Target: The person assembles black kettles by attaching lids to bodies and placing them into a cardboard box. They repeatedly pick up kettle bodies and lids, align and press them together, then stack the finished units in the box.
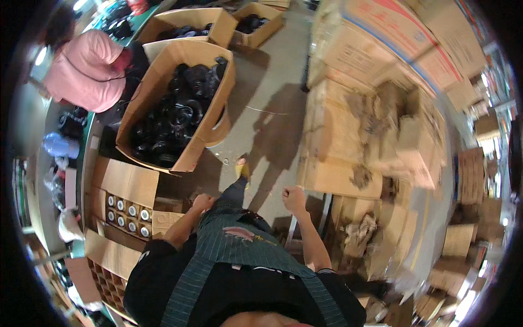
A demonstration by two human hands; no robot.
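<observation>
My left hand [204, 202] hangs beside my left thigh, its fingers curled in and nothing seen in them. The nearest thing to it is an open carton [126, 185] with white-topped round items in divider cells. My right hand [293, 199] is held out in front on the right, closed in a loose fist with nothing visible in it. It is close to the near left edge of a stack of large cardboard boxes [332, 141], apparently not touching. One foot in a yellow shoe [242, 168] is forward on the floor.
A tall open carton [220, 111] of black round parts stands ahead left, before more cartons [218, 27]. A person in a pink top [90, 71] is at the green-edged bench. Another divided carton [111, 253] stands near left. Concrete floor [272, 98] runs between the rows.
</observation>
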